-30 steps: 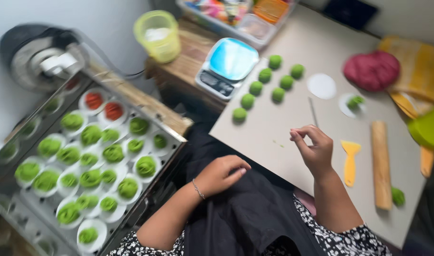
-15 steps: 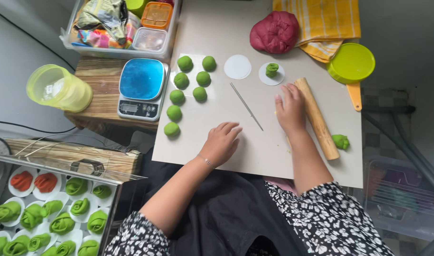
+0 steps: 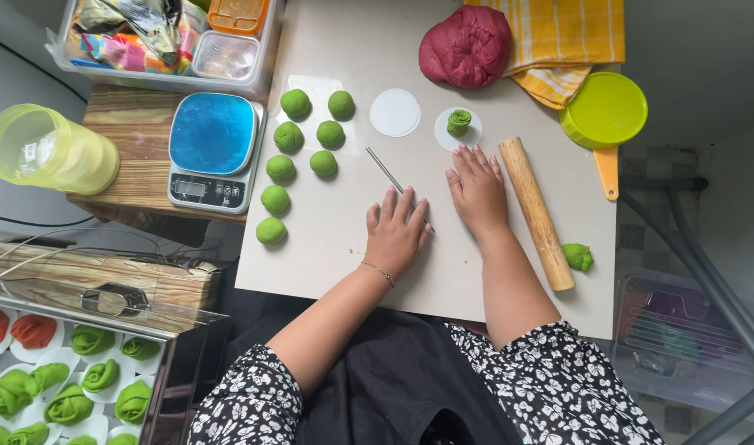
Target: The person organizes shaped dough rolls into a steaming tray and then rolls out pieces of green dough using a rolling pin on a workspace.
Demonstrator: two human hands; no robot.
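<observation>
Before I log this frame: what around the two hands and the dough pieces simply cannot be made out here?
All in the head view:
- Thin metal rod: its lower end runs under the left hand.
- Palms of the left hand and right hand: flat on the board, so anything under them is hidden.
- Steamer tray of shaped green pieces: cut off by the left and bottom edges.
- Scale: display too small to read.
- Clear bin: cut off by the top edge.

Dough balls (image 3: pixel 288 137) green; dough lump (image 3: pixel 465 46) dark red; cloth (image 3: pixel 561 39) yellow checked; scale (image 3: pixel 213 151) blue-topped; rolling pin (image 3: pixel 536 212) tan; sleeves (image 3: pixel 558 387) black-white floral.
</observation>
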